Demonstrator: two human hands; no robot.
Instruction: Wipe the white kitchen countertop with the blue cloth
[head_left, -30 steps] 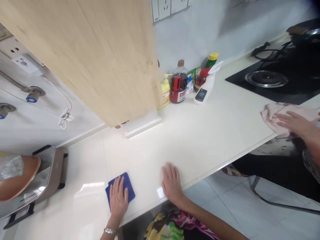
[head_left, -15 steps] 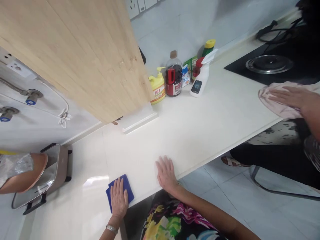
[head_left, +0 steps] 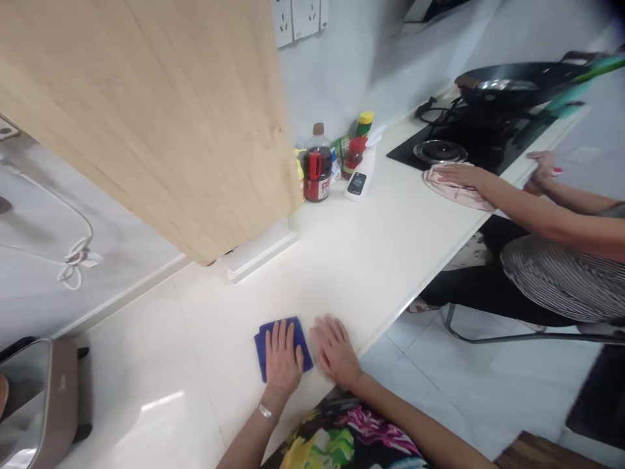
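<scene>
My left hand (head_left: pixel 282 357) lies flat, fingers stretched out, pressing on a folded blue cloth (head_left: pixel 262 341) on the white countertop (head_left: pixel 371 254) near its front edge. Just to its right, my right hand (head_left: pixel 335 350) rests palm down on the bare counter, fingers spread, holding nothing. The two hands nearly touch. A watch sits on my left wrist.
Another person's hand (head_left: pixel 456 174) presses a pink cloth (head_left: pixel 456 192) by the black hob (head_left: pixel 463 140), which carries a pan (head_left: pixel 517 81). Bottles (head_left: pixel 317 166) and a white spray bottle (head_left: pixel 360 176) stand at the wall. A wooden cabinet (head_left: pixel 161 111) overhangs. A metal appliance (head_left: pixel 34 391) sits far left.
My left hand has slid the blue cloth to the right, up next to my right hand. The view has swung right, showing more of the other person and the pan.
</scene>
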